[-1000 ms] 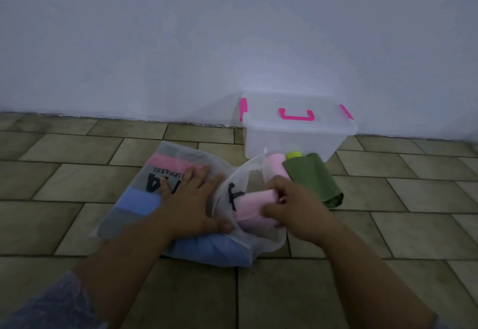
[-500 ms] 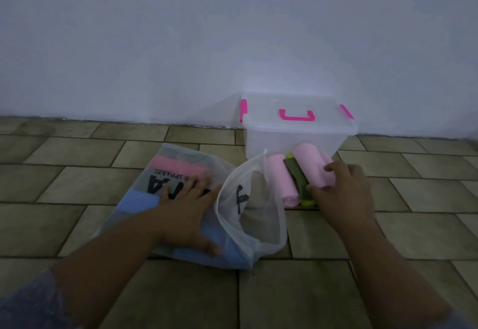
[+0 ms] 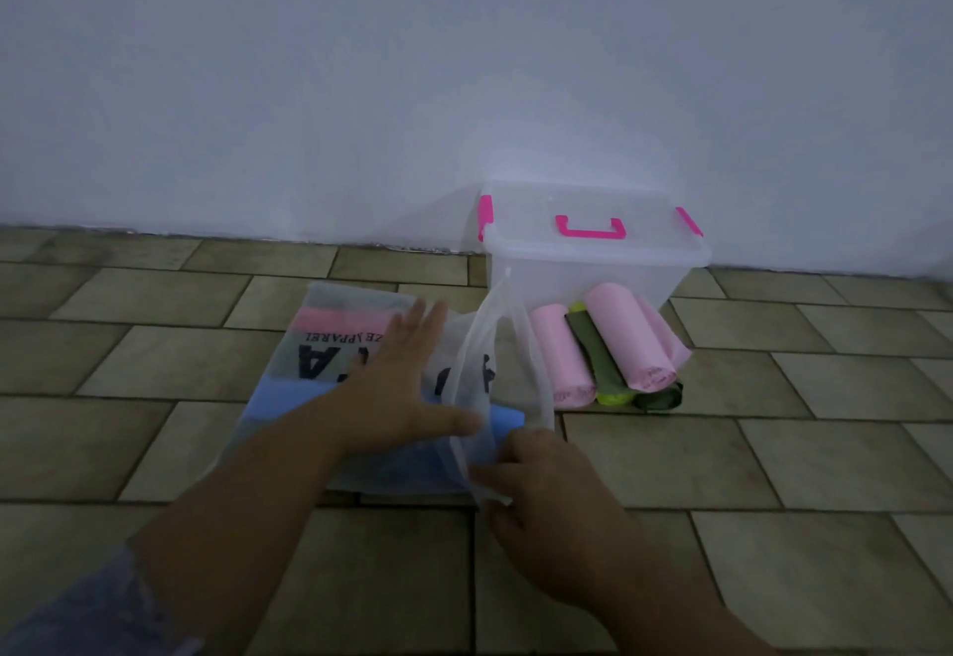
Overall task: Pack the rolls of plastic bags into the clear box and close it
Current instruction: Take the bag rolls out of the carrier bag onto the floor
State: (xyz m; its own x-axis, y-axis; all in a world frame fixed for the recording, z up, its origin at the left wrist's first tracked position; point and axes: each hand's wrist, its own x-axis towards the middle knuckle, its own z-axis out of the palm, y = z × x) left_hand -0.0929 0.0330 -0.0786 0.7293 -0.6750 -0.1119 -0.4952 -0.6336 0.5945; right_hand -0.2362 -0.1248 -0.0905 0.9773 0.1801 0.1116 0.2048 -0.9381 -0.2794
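Observation:
A clear box (image 3: 577, 273) with pink latches and a pink handle stands lidded against the wall. In front of it lie several rolls: pink rolls (image 3: 626, 340), a dark green roll (image 3: 598, 361) and a yellow-green one (image 3: 613, 399). A translucent printed bag (image 3: 330, 346) lies on the floor to the left, with pink, grey and blue rolls showing through it. My left hand (image 3: 397, 387) lies flat on the bag with straight fingers. My right hand (image 3: 541, 490) pinches the near edge of the bag's open mouth (image 3: 495, 377).
The floor is tiled in olive-brown tiles (image 3: 722, 449). A plain white wall (image 3: 464, 88) stands close behind the box. Bare tiles lie to the right of the rolls and in front of my arms.
My right hand left the pink roll on the pile by the box and came back to the bag's mouth, which it now pinches. My left hand stays on the bag.

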